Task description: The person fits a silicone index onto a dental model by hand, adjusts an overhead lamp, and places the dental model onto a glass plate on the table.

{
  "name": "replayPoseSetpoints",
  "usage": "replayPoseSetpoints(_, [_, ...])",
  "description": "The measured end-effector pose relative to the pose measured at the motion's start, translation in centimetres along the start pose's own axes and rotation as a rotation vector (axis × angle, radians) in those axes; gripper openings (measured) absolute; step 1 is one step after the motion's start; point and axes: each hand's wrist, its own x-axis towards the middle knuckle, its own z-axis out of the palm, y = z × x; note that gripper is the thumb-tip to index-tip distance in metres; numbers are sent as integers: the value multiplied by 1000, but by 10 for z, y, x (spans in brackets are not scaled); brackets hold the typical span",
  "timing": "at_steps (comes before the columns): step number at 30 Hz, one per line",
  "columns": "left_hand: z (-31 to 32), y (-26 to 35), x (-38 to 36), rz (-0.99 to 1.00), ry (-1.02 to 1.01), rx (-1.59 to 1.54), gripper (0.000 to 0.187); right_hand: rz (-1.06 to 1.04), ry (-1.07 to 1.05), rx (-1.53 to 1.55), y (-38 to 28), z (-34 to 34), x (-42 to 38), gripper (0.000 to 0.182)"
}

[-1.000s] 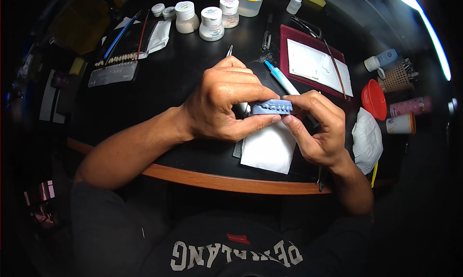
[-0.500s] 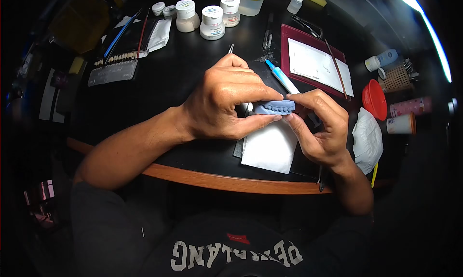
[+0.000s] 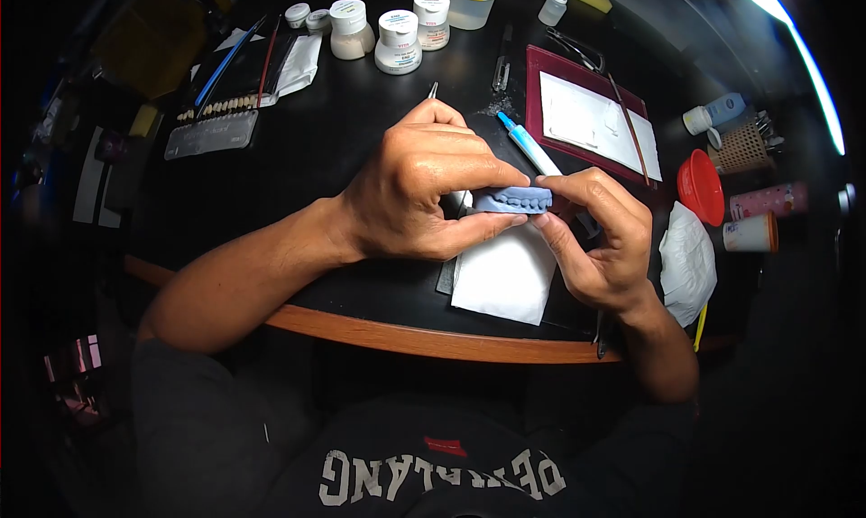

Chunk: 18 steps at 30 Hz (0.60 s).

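Observation:
Between my two hands is a blue-grey dental model [image 3: 516,200], its row of teeth facing me. Thumb and fingers of my left hand [image 3: 419,184] pinch its left part from above and below. At the model's right end, my right hand [image 3: 600,229] grips it with thumb below and index finger on top. A pointed metal tip [image 3: 434,90] shows just past my left knuckles; the rest of it is hidden. Below the model lies a folded white tissue [image 3: 505,279]. A blue-and-white syringe [image 3: 532,148] rests behind my hands.
White-lidded powder jars [image 3: 398,44] stand at the back. To the left are a tooth shade guide [image 3: 212,132] and a blue brush [image 3: 225,62]. A maroon tray [image 3: 534,94] holds white paper. A red bowl [image 3: 699,186] and crumpled tissue [image 3: 687,261] sit at right.

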Motion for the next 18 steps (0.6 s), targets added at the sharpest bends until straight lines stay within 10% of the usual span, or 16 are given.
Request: replayPoseSetpoints(18, [2, 0, -1, -1, 2, -9, 28, 12, -4, 8, 0, 0, -1, 30])
